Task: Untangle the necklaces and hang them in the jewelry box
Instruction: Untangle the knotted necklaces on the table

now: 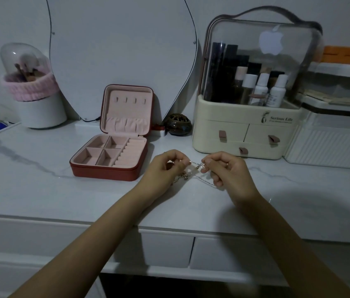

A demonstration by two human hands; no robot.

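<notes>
Both hands are working just right of the open jewelry box (113, 145): the left hand (165, 168) and right hand (225, 168) are each pinching the necklaces (200, 168), apparently still knotted, above the marble tabletop (40, 190).

Between left hand (165, 168) and right hand (225, 168): thin metal necklace chains (200, 168), silvery, glinting. Beneath both hands: marble-look tabletop (40, 186), white with grey veins, smooth, faintly glossy. Left of the left hand: jewelry box (113, 147), matt reddish leather-like shell, soft pink velvety lining (lid and tray alike). Beyond the right hand: cosmetic organizer (245, 138), cream plastic base, clear glossy plastic hood. Far left of the left hand: brush holder (38, 104), white plastic, clear dome, fuzzy pink cloth band.
</notes>
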